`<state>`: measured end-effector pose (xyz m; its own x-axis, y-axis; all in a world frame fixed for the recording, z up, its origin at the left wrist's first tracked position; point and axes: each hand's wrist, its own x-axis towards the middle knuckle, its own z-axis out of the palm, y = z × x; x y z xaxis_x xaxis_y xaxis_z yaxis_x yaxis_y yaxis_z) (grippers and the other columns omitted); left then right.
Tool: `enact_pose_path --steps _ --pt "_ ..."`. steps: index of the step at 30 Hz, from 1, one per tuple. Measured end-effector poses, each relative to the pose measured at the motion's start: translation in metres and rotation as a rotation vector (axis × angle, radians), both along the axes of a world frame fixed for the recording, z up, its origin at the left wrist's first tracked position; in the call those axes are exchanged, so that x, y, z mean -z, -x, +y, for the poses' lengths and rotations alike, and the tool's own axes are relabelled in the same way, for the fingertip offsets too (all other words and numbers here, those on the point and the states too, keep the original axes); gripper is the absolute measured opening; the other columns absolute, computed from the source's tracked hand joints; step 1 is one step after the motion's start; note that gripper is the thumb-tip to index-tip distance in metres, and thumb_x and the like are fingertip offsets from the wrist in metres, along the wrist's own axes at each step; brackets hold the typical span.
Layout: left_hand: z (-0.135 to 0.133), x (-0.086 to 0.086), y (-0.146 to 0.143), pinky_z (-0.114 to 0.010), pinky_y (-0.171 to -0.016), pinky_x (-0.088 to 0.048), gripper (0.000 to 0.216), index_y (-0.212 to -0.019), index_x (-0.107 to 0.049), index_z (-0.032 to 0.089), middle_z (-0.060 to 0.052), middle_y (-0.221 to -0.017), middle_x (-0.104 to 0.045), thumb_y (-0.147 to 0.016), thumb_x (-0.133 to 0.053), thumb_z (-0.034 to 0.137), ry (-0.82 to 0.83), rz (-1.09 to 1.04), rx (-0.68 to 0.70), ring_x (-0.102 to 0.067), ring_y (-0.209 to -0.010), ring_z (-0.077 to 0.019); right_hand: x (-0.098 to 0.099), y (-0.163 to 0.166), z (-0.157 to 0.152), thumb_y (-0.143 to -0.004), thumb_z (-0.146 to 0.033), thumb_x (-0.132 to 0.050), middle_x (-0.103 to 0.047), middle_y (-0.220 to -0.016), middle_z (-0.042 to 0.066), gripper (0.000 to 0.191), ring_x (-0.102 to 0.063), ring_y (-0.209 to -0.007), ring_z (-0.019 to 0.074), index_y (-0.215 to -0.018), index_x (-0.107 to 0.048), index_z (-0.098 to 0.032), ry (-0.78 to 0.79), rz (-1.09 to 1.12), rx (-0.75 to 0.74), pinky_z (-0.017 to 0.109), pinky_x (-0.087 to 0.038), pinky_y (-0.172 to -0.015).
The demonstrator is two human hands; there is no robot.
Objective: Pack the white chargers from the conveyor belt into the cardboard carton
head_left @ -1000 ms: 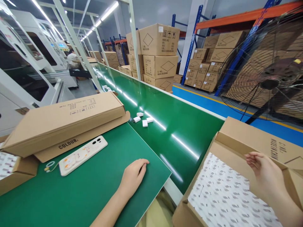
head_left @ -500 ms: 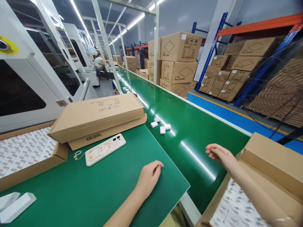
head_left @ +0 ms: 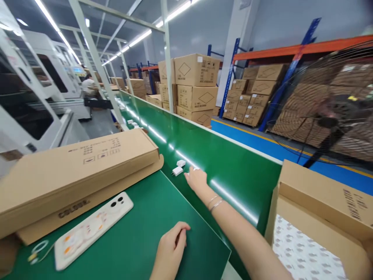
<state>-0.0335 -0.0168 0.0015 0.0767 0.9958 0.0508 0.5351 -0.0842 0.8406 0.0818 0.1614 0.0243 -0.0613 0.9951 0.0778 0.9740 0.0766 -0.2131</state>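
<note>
Out over the green conveyor, my right hand (head_left: 196,179) has its fingers bent round small white plug chargers; only slivers of white show past the fingers, so how many are under it is hidden. Just left of that hand lie two loose chargers, one white plug charger (head_left: 177,171) with its prongs showing and another charger (head_left: 181,163) behind it. My left hand (head_left: 172,243) rests on the green tabletop (head_left: 140,221) with its fingers curled in, and nothing shows in it. A phone in a pale case (head_left: 93,231) lies to its left.
An open carton (head_left: 320,210) with a white patterned layer inside stands at the right. Flattened brown cartons (head_left: 81,167) are stacked on the table's left side. More white pieces (head_left: 134,123) sit farther up the conveyor (head_left: 233,155). A large fan (head_left: 332,109) stands beyond.
My right hand has moved from above the near conveyor, by the open carton, forward and left onto the chargers. The view has turned right. My left hand stays curled on the table.
</note>
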Motion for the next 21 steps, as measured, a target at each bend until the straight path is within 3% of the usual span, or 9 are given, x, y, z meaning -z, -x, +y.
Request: enact_pose_path --steps 3,9,15,21 --pt "0.002 0.008 0.002 -0.02 -0.051 -0.039 0.039 -0.084 -0.061 0.022 0.002 -0.053 -0.053 -0.085 -0.033 0.048 -0.02 -0.03 0.026 -0.05 -0.049 -0.0132 0.007 0.011 0.006 -0.085 -0.037 -0.051 -0.059 -0.102 0.005 0.032 -0.058 -0.088 0.0175 -0.108 -0.053 -0.015 -0.011 -0.119 -0.03 0.038 -0.049 -0.075" --pt "0.0 0.017 0.0 -0.019 -0.05 -0.038 0.051 -0.081 -0.061 0.023 0.003 -0.051 -0.052 -0.08 -0.031 0.065 -0.035 -0.077 -0.081 -0.047 -0.048 -0.0127 0.008 0.004 0.002 -0.085 -0.031 -0.053 -0.057 -0.105 0.005 0.03 -0.057 -0.089 0.0173 -0.11 -0.052 -0.016 -0.035 -0.229 -0.21 0.036 -0.05 -0.072" --pt "0.0 0.013 -0.003 -0.02 -0.05 -0.039 0.053 -0.08 -0.061 0.023 0.002 -0.051 -0.053 -0.08 -0.031 0.066 -0.017 -0.085 -0.112 -0.049 -0.049 -0.0133 -0.012 -0.031 0.017 -0.086 -0.028 -0.052 -0.054 -0.114 0.006 0.031 -0.054 -0.098 0.0196 -0.115 -0.05 -0.018 -0.037 -0.251 -0.35 0.04 -0.048 -0.08" --pt "0.002 0.019 -0.005 -0.019 -0.047 -0.038 0.048 -0.075 -0.062 0.022 0.002 -0.046 -0.054 -0.081 -0.033 0.06 -0.019 -0.092 -0.107 -0.047 -0.043 -0.0121 -0.003 -0.038 0.018 -0.085 -0.029 -0.053 -0.056 -0.111 0.006 0.025 -0.054 -0.1 0.0201 -0.106 -0.055 -0.016 0.071 -0.232 -0.378 0.043 -0.046 -0.084"
